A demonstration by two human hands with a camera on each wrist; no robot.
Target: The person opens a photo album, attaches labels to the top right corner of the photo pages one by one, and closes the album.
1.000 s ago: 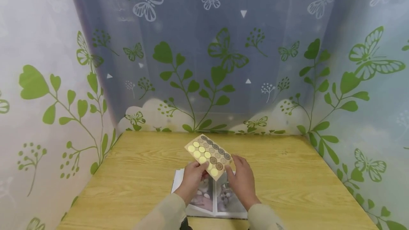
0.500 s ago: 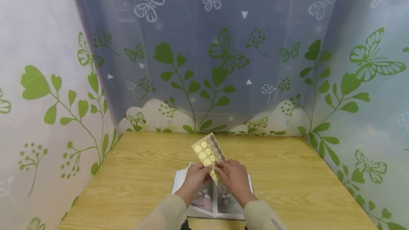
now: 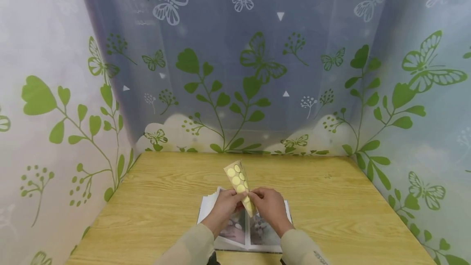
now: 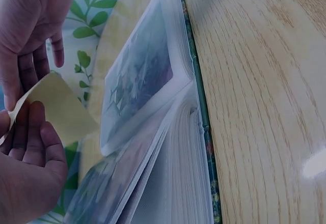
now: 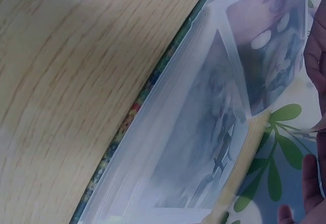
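Both hands pinch sticker sheet (image 3: pixel 240 183) at bottom end: left hand (image 3: pixel 225 204), right hand (image 3: pixel 270 207). Sheet stands up, long way pointing away, above open photo album (image 3: pixel 209 207) on bench (image 3: pixel 331 207).

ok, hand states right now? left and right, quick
Left hand: pinching the sticker sheet at its lower end.
Right hand: fingers pinching the same sheet's lower end, over the open album.
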